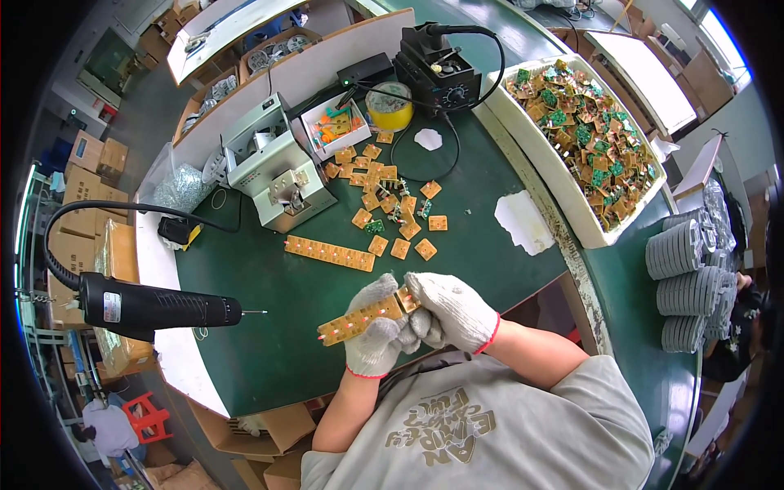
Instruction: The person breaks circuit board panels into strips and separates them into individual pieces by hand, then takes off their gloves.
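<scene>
My left hand (373, 339), in a white knit glove, is closed around a tan circuit board strip (358, 321) that slants across the palm. At the strip's right end, my gloved right hand (451, 309) pinches a small square board section (408, 299); whether it is still joined to the strip I cannot tell. Beyond the hands a second, longer circuit board strip (330, 253) lies flat on the green mat. Small loose square boards (399, 248) are scattered behind it, some with green parts.
At left a black electric screwdriver (163, 309) points over the mat (269, 359). Behind stand a grey metal machine (278, 175), a white parts box (335, 131), a yellow tape roll (389, 106) and a black soldering station (441, 77). A white foam bin (608, 235) heaped with boards stands right.
</scene>
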